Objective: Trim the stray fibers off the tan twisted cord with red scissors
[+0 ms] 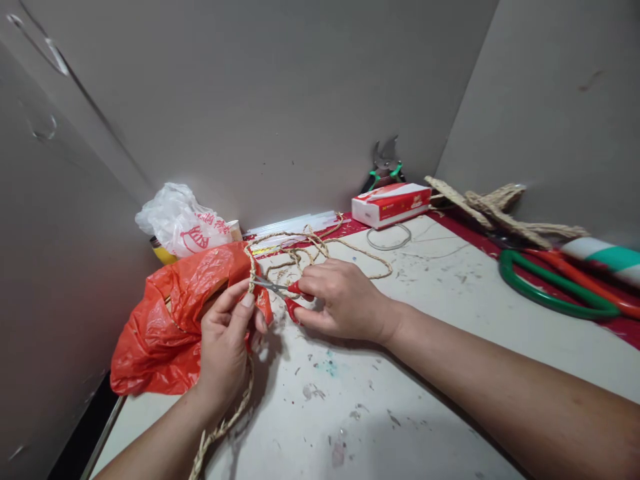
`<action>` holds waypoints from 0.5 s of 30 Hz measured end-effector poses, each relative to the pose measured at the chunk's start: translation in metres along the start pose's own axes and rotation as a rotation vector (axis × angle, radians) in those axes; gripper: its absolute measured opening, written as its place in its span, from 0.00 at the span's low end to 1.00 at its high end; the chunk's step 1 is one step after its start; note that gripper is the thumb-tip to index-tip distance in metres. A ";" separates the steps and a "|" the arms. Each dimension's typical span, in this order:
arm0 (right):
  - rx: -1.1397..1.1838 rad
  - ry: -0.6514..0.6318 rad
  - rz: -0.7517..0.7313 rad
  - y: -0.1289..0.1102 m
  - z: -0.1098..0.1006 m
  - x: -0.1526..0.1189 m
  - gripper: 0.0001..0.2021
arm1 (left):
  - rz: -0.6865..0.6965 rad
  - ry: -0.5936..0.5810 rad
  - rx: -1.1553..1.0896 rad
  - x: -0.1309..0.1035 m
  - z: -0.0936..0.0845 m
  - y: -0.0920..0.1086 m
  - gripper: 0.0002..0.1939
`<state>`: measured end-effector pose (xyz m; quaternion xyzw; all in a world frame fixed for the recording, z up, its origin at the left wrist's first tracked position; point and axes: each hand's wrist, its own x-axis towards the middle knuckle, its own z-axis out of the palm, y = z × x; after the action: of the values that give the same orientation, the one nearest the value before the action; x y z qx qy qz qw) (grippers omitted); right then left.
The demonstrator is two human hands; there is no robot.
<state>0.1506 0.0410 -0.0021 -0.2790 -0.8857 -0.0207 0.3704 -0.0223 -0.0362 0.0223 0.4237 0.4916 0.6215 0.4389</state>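
Between thumb and fingers, my left hand (227, 333) pinches a braided straw rope (245, 393). One length of it hangs down toward the bottom edge of the view; the rest runs upward and lies in loose loops behind my hands. My right hand (340, 297) grips a pair of red-handled scissors (293, 305), its fingers in the loops. The blades point left and meet the rope just above my left fingertips; whether they cut into it I cannot tell. Right behind my left hand sits a crumpled red plastic bag (160, 333).
A white plastic bag (187, 223) stands at the back left beside thin clear sticks (295, 223). Along the wall are a red-and-white box (393, 205) and green-handled pruning shears (385, 160). A wire ring (389, 237), braided strands (500, 203) and a green-handled tool (555, 307) lie to the right.
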 end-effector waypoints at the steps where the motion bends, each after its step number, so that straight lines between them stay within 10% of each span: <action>1: -0.011 -0.013 -0.005 0.000 0.000 0.000 0.10 | -0.001 -0.002 0.002 0.000 0.000 0.000 0.14; 15: 0.083 0.060 -0.013 0.000 0.003 0.000 0.15 | -0.030 -0.090 -0.063 0.003 -0.002 0.001 0.13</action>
<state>0.1491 0.0420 -0.0044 -0.2570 -0.8762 0.0054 0.4078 -0.0251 -0.0342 0.0229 0.4297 0.4579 0.6104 0.4828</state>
